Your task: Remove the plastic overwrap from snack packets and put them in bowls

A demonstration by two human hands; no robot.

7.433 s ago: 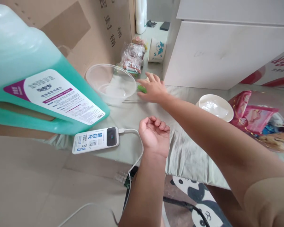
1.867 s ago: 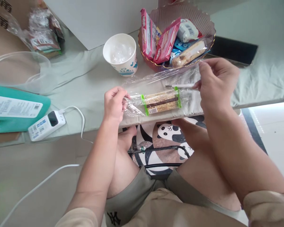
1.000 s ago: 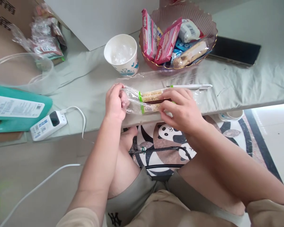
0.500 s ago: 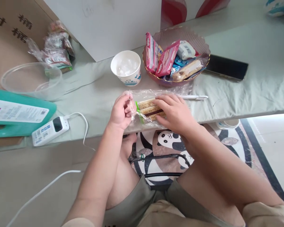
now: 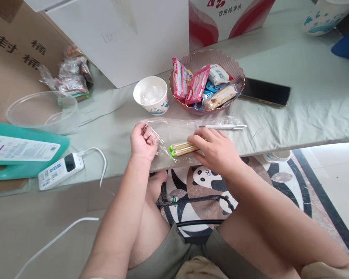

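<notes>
My left hand (image 5: 144, 142) is closed, its fingers curled on the left end of a clear plastic bag (image 5: 174, 130) spread along the table's front. Under my right hand (image 5: 213, 149), the thumb and fingers are closed round a bundle of long tan biscuit sticks (image 5: 182, 148) with bright green at its left end. The bundle lies on or inside the bag; I cannot tell which. Its right end is hidden by my palm. Just beyond my right fingers lies a white pen (image 5: 235, 126).
A paper cup (image 5: 151, 101) and a scalloped bowl (image 5: 208, 110) of wrapped snacks stand behind the bag. A phone (image 5: 264, 91) lies right of the bowl. Leftward are a power bank (image 5: 59, 170) with a white cable, a green container (image 5: 26, 149) and a clear lid (image 5: 43, 116). Boxes (image 5: 128, 42) stand behind.
The biscuit sticks now look narrower, turned more side-on, and lie nearer the front edge under my right hand. My left hand still holds the bag. The view has tilted up slightly.
</notes>
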